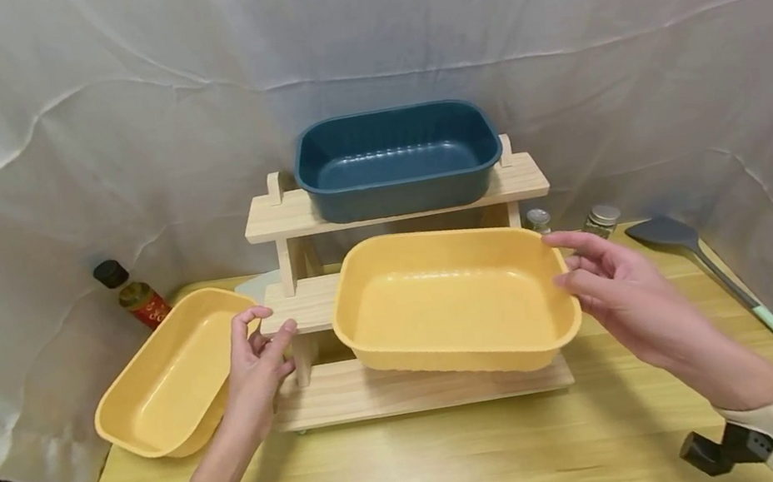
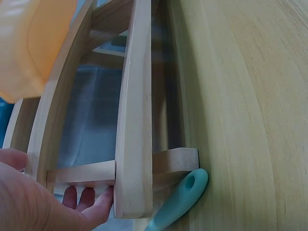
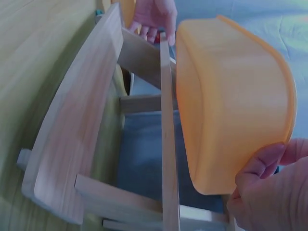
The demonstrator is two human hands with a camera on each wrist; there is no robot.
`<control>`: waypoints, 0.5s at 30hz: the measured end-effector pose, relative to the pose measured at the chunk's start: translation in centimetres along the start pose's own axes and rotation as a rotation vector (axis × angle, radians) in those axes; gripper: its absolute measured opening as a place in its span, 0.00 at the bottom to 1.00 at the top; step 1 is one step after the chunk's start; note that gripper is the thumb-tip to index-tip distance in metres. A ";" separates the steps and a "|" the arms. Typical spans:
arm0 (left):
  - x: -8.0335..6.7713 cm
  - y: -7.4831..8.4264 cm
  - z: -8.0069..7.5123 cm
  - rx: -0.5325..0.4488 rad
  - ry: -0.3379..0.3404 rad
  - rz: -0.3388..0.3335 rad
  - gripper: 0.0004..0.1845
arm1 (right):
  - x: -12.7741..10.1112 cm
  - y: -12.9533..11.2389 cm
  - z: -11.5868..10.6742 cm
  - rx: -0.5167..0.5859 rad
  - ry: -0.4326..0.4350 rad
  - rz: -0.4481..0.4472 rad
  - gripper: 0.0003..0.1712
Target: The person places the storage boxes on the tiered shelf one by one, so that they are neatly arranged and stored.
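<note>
tub: the yellow tub [image 1: 452, 298] sits tilted on the middle step of the wooden rack [image 1: 291, 214], its front edge overhanging toward the person and its near side lower than the far side.
right hand: the right hand [image 1: 614, 289] touches the tub's right rim with thumb and fingertips, fingers mostly straight, not wrapped round it; the wrist view shows the thumb on the rim's corner.
left hand: the left hand [image 1: 258, 367] is loosely curled at the rack's left post, fingertips on the step's end, clear of the tub.
step: seating looks unfinished; I judge the tub needs a level push back until its base lies flat on the step.
care: steady the rack while pushing, or the tub may tip forward.
around: a second yellow tub [image 1: 173, 376] lies left on the table; a blue tub [image 1: 396, 159] fills the top step; a spatula [image 1: 727, 280] lies right.
</note>
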State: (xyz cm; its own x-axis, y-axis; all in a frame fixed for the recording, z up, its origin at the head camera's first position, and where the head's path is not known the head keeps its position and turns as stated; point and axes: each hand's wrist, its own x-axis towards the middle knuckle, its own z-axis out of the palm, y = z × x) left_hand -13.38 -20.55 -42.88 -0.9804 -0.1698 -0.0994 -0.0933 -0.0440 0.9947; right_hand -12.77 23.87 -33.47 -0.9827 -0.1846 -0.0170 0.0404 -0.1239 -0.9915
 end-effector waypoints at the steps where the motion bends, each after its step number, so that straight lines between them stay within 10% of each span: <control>1: 0.0 0.0 0.0 0.002 -0.001 0.000 0.20 | 0.1 0.0 0.3 -0.003 0.008 0.004 0.26; 15: 0.1 0.0 0.1 0.001 -0.001 0.001 0.21 | 2.4 -0.3 3.8 -0.151 0.048 0.026 0.31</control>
State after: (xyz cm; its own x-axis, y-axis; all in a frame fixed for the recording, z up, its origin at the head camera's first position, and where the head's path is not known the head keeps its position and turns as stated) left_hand -13.44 -20.47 -42.85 -0.9808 -0.1684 -0.0985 -0.0925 -0.0432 0.9948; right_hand -14.49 19.80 -32.78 -0.9894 -0.1381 -0.0459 0.0422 0.0294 -0.9987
